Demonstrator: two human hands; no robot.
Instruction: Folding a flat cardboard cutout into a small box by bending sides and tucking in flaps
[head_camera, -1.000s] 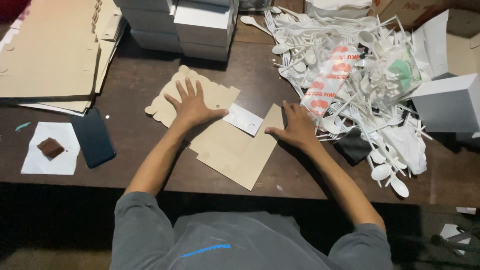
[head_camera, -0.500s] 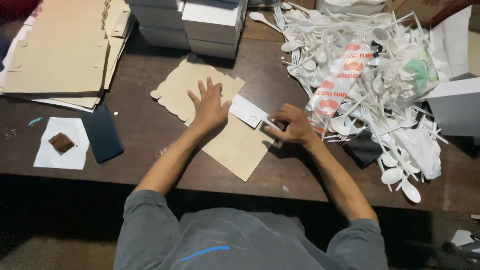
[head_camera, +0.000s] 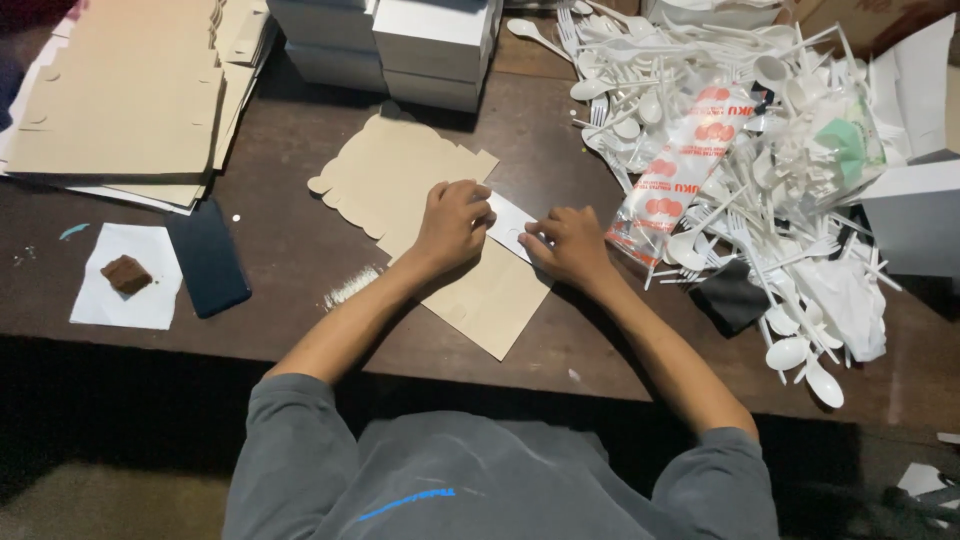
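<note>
Hands meet over a flat cardboard box blank lying mid-table. I see the left hand curled, pressing its folded white flap; the right hand pinches that flap's edge. Plastic cutlery is heaped just right.

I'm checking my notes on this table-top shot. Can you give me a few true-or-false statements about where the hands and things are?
1. Both hands rest on the flat brown cardboard cutout. True: the left hand and right hand are on it, at a small white flap.
2. The pile of white plastic cutlery lies to the person's left. False: it lies to the right.
3. A dark phone lies on the table. True.
4. The brown piece sits on bare wood. False: it sits on a white paper.
5. The white boxes are stacked at the near edge. False: at the far side.
</note>
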